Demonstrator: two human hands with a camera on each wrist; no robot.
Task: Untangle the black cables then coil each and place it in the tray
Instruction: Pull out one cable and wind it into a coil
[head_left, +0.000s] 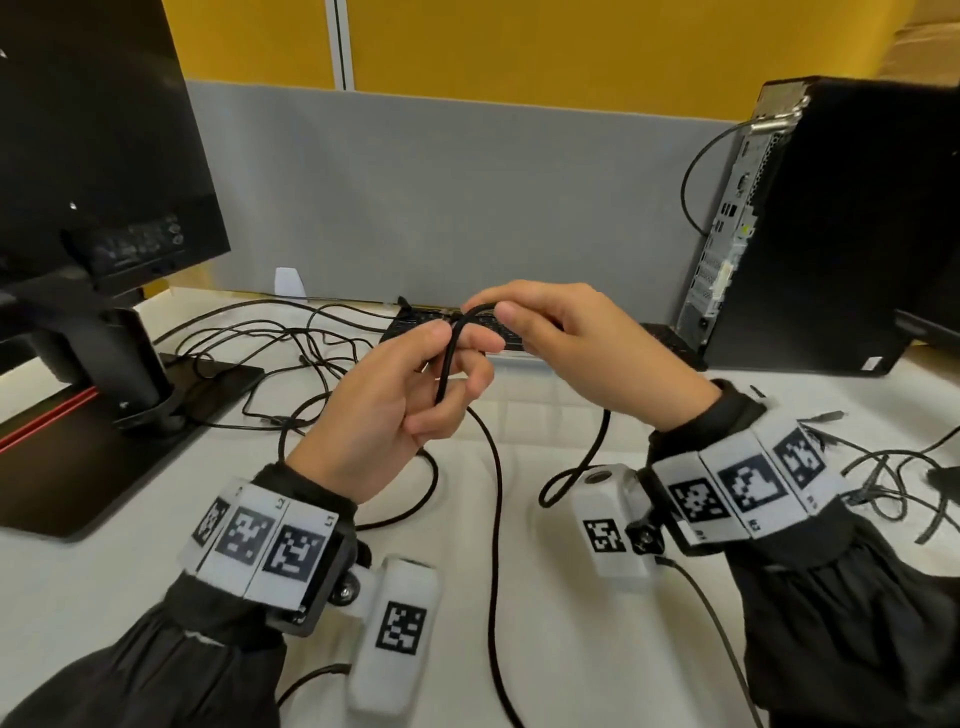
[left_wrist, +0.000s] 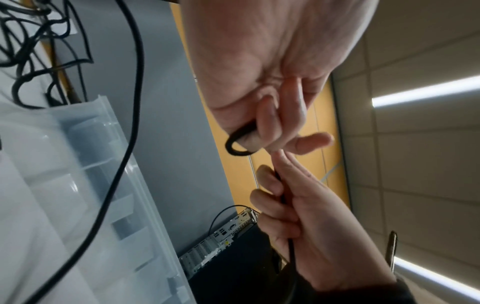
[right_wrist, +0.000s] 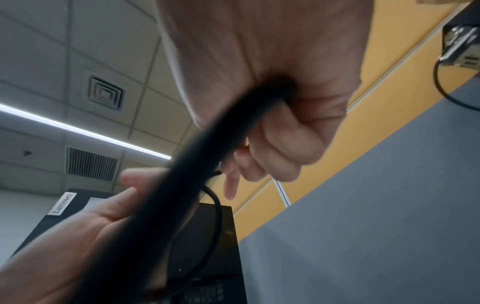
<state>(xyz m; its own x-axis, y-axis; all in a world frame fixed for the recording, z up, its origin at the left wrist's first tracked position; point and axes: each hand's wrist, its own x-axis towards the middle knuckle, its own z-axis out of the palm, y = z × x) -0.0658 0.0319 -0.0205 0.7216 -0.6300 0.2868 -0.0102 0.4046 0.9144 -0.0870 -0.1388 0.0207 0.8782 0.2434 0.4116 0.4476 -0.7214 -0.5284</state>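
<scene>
I hold one black cable (head_left: 451, 358) up above the middle of the worktop (head_left: 571, 597), between both hands. My left hand (head_left: 400, 405) has its grip closed on the cable: thumb and forefinger pinch it where it bends into a small tight loop, which the left wrist view shows curling round a fingertip. My right hand (head_left: 566, 348) meets it from the other side, thumb and fingers curled round the same cable just beside the left fingertips; in the right wrist view the cable runs out of the closed palm, thick and blurred.

From my hands the cable drops in two strands to the worktop, one running toward the near edge, the other looping below my right wrist. More black cables (head_left: 270, 343) lie tangled toward the far left of the worktop, beside the monitor stand (head_left: 130, 374), and another bunch (head_left: 893, 478) lies at the right edge. The clear plastic tray (left_wrist: 85, 185) shows in the left wrist view, under my hands; no cable is seen inside it. A black desktop computer (head_left: 841, 234) stands at the far right corner, and a keyboard (head_left: 415, 325) lies behind my hands.
</scene>
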